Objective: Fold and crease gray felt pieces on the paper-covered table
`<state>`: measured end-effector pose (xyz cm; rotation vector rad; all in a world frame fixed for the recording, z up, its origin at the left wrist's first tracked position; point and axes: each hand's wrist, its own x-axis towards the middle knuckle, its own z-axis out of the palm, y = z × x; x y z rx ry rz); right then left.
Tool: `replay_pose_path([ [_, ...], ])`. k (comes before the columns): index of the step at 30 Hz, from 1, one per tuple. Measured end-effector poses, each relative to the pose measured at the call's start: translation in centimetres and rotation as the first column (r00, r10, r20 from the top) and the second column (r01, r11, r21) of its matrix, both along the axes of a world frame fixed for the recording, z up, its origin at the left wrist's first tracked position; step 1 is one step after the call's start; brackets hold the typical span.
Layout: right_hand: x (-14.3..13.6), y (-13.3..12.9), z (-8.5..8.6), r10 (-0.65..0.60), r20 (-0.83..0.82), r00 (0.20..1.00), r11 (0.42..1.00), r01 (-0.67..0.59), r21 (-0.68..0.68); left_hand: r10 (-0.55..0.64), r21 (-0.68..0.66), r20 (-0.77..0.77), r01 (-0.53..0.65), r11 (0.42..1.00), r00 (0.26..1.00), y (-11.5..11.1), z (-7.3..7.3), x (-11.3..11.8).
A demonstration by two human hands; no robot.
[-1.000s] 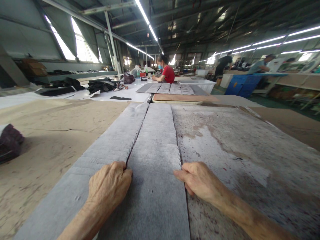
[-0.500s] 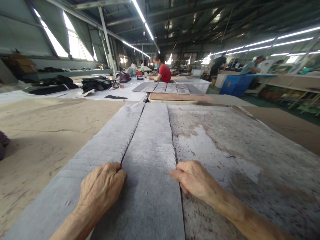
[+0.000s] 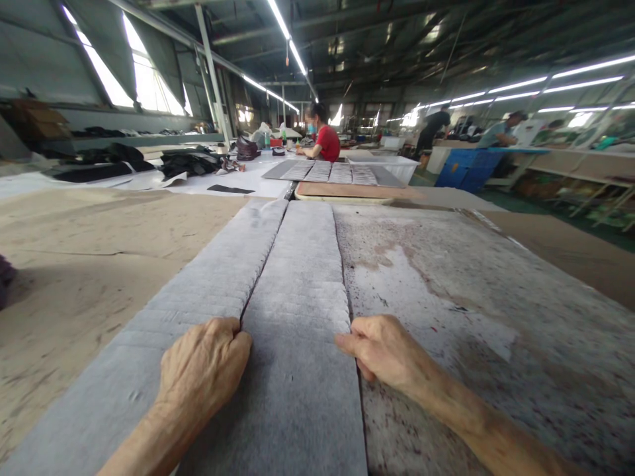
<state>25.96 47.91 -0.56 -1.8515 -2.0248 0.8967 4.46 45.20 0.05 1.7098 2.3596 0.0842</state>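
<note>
Two long rows of thin grey sheets (image 3: 173,304), overlapping like shingles, run side by side away from me. The right row ends close to me in a broad grey sheet (image 3: 302,396), which lies between my hands. My left hand (image 3: 206,360) is closed at this sheet's left edge, thumb on top, its other fingers curled and partly hidden; its wrist crosses the left row. On the opposite edge, my right hand (image 3: 380,350) pinches the sheet with the thumb above and fingers below. The sheets' material, fabric or paper, cannot be told for certain.
Brown paper (image 3: 99,251) covers the table at left. To the right lies a stained, speckled board (image 3: 496,297). Beyond are a panel with pale strips (image 3: 330,173), a white bin (image 3: 404,168), dark material piles (image 3: 191,165) and a seated person in red (image 3: 327,142).
Both hands keep their grip on the sheet's edges, with hardly any movement. The view has shifted very slightly. The person in red has turned their head a little.
</note>
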Motion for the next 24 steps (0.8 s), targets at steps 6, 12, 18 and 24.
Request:
replay_pose_path([
  [6, -0.4, -0.6, -0.2, -0.021, 0.091, 0.996, 0.999, 0.016, 0.048, 0.008, 0.015, -0.035, -0.007, 1.0, 0.999, -0.1, 0.0, 0.2],
  [12, 0.1, -1.4, -0.3, -0.1, 0.364, 0.926, 0.941, -0.031, 0.337, -0.016, 0.032, -0.036, 0.017, 0.999, 0.999, -0.4, 0.4, 0.4],
  [18, 0.4, 0.0, -0.1, 0.146, 0.345, 0.927, 0.685, -0.347, 0.641, -0.014, 0.037, -0.064, 0.017, 0.999, 0.998, -0.4, 0.7, 0.6],
  [24, -0.6, 0.5, -2.1, 0.461, 0.478, 0.748, 0.647, -0.652, 0.396, 0.008, 0.071, -0.081, -0.003, 0.997, 0.997, -0.5, 0.7, 1.0],
])
